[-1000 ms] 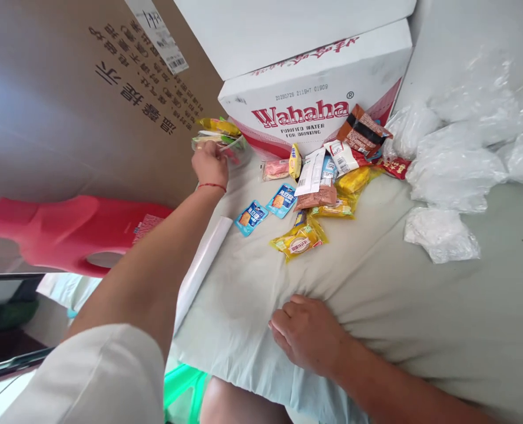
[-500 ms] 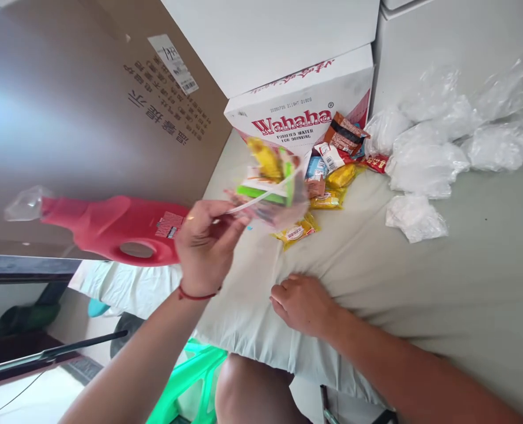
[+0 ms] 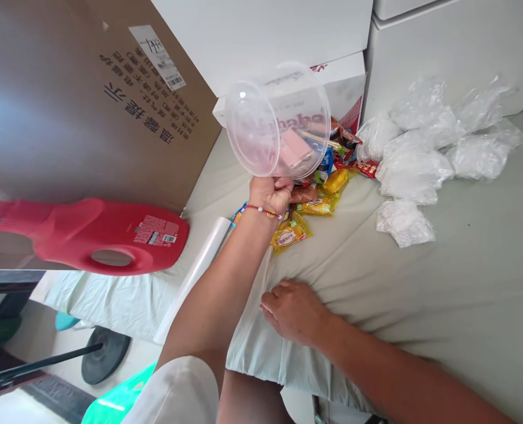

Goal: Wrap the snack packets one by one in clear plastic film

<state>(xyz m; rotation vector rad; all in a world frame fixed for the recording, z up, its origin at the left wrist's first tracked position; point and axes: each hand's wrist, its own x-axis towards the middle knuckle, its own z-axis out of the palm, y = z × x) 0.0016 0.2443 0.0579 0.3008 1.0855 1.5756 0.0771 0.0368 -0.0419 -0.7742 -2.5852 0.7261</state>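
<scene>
My left hand (image 3: 270,193), with a red bracelet at the wrist, is closed on a clear plastic tub (image 3: 253,126). The tub lies tipped on its side, its wide mouth toward the right. A pink block-like item (image 3: 294,150) shows through its wall; whether it is inside or behind I cannot tell. Close to the mouth lies a pile of snack packets, among them a yellow packet (image 3: 290,234) and a red packet (image 3: 368,169). My right hand (image 3: 294,312) rests on the cloth near the front edge, fingers curled in a loose fist with nothing visible in them.
Crumpled clear plastic bags (image 3: 420,159) lie at the right. A white Wahaha carton (image 3: 354,88) stands behind the packets. To the left are a red jug (image 3: 89,229), a large brown cardboard box (image 3: 67,118) and a white roll (image 3: 199,268) beside my left forearm.
The tub was upright with colourful packets in it; now it is tipped over, farther forward and right. More packets lie in the pile. My right hand stays on the cloth.
</scene>
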